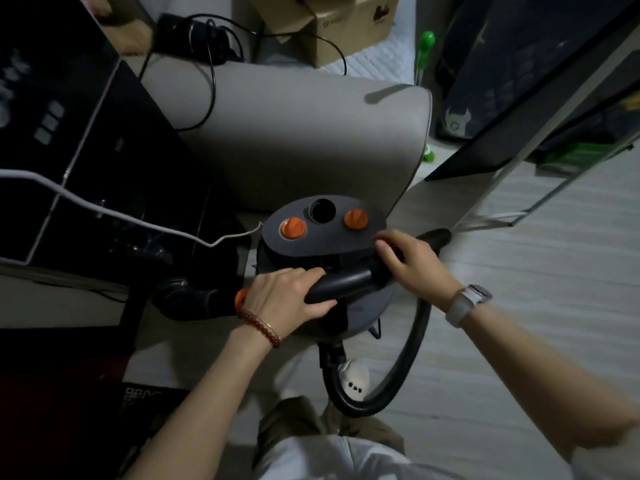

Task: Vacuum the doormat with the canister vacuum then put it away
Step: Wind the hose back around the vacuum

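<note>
The grey canister vacuum [322, 237] with two orange knobs and a round port on its lid stands on the floor in front of a grey sofa arm. My left hand [284, 299] grips the left end of its black carry handle [343, 282]. My right hand [412, 261] rests on the handle's right end and the lid edge, fingers curled around it. The black hose [408, 348] loops from the canister's front down to the floor and back up on the right. A dark patterned mat corner [145, 400] shows at the lower left.
A dark glass-fronted cabinet [69, 140] with a white cable [121, 213] fills the left. The grey sofa arm [294, 133] lies just behind the vacuum. Cardboard boxes [329, 26] and a green-handled brush [424, 53] stand further back. A metal-framed shelf [519, 161] is at the right, over pale floor.
</note>
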`<state>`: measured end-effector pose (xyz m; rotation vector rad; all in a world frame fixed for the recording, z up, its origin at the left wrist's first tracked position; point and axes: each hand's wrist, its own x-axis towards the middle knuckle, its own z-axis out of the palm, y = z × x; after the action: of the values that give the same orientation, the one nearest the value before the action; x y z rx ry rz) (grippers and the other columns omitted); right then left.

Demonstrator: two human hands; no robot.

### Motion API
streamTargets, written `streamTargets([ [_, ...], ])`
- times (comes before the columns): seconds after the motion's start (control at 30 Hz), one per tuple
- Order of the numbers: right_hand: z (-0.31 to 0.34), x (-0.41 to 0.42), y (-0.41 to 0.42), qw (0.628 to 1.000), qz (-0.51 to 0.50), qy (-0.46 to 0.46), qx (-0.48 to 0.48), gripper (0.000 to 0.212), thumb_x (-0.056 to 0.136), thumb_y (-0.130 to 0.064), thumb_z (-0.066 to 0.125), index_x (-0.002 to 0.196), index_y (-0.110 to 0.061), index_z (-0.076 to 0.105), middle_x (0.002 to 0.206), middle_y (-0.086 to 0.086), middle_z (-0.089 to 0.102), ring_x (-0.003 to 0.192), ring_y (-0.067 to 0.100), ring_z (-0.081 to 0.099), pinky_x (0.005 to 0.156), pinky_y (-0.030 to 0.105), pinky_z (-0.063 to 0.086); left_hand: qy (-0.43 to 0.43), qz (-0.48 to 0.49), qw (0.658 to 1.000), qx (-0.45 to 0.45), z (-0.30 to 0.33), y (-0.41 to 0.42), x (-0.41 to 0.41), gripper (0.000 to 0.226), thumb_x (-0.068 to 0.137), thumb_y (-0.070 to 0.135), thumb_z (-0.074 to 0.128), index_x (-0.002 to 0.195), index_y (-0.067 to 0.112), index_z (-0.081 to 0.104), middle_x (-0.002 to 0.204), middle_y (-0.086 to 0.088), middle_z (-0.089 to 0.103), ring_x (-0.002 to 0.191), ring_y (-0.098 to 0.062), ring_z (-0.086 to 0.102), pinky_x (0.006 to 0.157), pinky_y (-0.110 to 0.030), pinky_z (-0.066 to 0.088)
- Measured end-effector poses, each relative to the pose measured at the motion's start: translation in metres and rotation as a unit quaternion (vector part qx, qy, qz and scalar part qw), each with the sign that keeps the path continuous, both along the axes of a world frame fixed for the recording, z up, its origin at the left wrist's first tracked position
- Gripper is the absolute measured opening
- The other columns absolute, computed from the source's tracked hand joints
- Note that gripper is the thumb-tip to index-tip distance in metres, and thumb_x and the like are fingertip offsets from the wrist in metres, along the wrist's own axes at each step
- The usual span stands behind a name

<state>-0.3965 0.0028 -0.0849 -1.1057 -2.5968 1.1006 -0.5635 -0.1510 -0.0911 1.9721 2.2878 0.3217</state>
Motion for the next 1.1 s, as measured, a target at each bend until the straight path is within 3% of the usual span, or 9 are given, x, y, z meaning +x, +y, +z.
streamTargets([
  [0.13, -0.049, -0.049, 0.047, 0.987, -0.079, -0.137, -0.012, 0.035, 0.094, -0.039, 0.042, 0.104, -0.006, 0.052, 0.099, 0.017, 0.063, 0.091, 0.034, 0.058, 0.068, 0.036, 0.043, -0.014, 0.008, 1.000, -0.009, -0.027, 0.016, -0.013, 0.049, 0.068, 0.062, 0.042, 0.086, 0.026, 0.070, 0.058, 0.011, 0.063, 0.052, -0.007, 0.062, 0.040, -0.015, 0.039],
  [0.3, -0.095, -0.088, 0.073, 0.961, -0.044, -0.271, 0.030, 0.050, 0.092, -0.049, 0.038, 0.115, -0.006, 0.048, 0.121, 0.019, 0.052, 0.111, 0.036, 0.047, 0.083, 0.040, 0.040, -0.030, -0.040, 0.999, -0.021, -0.064, 0.015, -0.027, 0.051, 0.067, 0.059, 0.042, 0.083, 0.022, 0.072, 0.055, 0.009, 0.061, 0.049, -0.010, 0.061, 0.041, -0.014, 0.040],
  [0.47, -0.103, -0.090, 0.066, 0.961, -0.050, -0.263, 0.076, 0.036, 0.095, -0.037, 0.036, 0.109, -0.006, 0.047, 0.119, 0.018, 0.046, 0.110, 0.035, 0.043, 0.085, 0.041, 0.034, -0.053, -0.031, 0.998, -0.009, -0.072, 0.023, -0.039, 0.049, 0.069, 0.057, 0.046, 0.085, 0.019, 0.072, 0.057, 0.007, 0.062, 0.050, -0.011, 0.061, 0.043, -0.014, 0.041],
  [0.63, -0.094, -0.093, 0.072, 0.941, -0.003, -0.306, 0.146, 0.040, 0.094, -0.043, 0.037, 0.111, -0.009, 0.050, 0.119, 0.015, 0.045, 0.108, 0.034, 0.043, 0.085, 0.043, 0.035, -0.060, -0.044, 0.997, -0.020, -0.073, 0.031, -0.046, 0.051, 0.069, 0.058, 0.045, 0.086, 0.019, 0.072, 0.057, 0.008, 0.062, 0.050, -0.011, 0.061, 0.042, -0.016, 0.041],
  [0.77, -0.085, -0.120, 0.050, 0.958, 0.030, -0.211, 0.192, 0.039, 0.088, -0.045, 0.048, 0.103, -0.010, 0.053, 0.111, 0.015, 0.050, 0.102, 0.033, 0.048, 0.079, 0.042, 0.038, -0.069, -0.051, 0.996, -0.024, -0.077, 0.018, -0.049, 0.050, 0.070, 0.058, 0.047, 0.087, 0.019, 0.072, 0.058, 0.008, 0.062, 0.052, -0.011, 0.061, 0.043, -0.015, 0.042],
  [0.87, -0.090, -0.153, 0.023, 0.965, 0.093, -0.179, 0.169, 0.044, 0.089, -0.050, 0.044, 0.104, -0.010, 0.056, 0.110, 0.013, 0.055, 0.104, 0.031, 0.049, 0.082, 0.042, 0.035, -0.071, -0.045, 0.996, -0.023, -0.077, 0.011, -0.049, 0.050, 0.068, 0.058, 0.047, 0.086, 0.019, 0.072, 0.058, 0.008, 0.062, 0.052, -0.010, 0.061, 0.043, -0.014, 0.041],
  [0.97, -0.103, -0.175, 0.013, 0.964, 0.082, -0.219, 0.127, 0.052, 0.088, -0.055, 0.041, 0.108, -0.009, 0.056, 0.114, 0.013, 0.053, 0.107, 0.032, 0.047, 0.082, 0.041, 0.034, -0.068, -0.036, 0.997, -0.026, -0.076, 0.009, -0.048, 0.051, 0.067, 0.060, 0.047, 0.085, 0.019, 0.072, 0.058, 0.008, 0.062, 0.053, -0.010, 0.061, 0.042, -0.015, 0.040],
  [1.1, -0.110, -0.177, 0.008, 0.964, 0.061, -0.227, 0.124, 0.044, 0.090, -0.047, 0.042, 0.113, -0.010, 0.050, 0.115, 0.013, 0.048, 0.104, 0.033, 0.045, 0.078, 0.041, 0.033, -0.086, -0.021, 0.996, -0.025, -0.078, 0.001, -0.057, 0.050, 0.068, 0.058, 0.050, 0.088, 0.018, 0.072, 0.060, 0.007, 0.063, 0.055, -0.012, 0.062, 0.043, -0.017, 0.042],
])
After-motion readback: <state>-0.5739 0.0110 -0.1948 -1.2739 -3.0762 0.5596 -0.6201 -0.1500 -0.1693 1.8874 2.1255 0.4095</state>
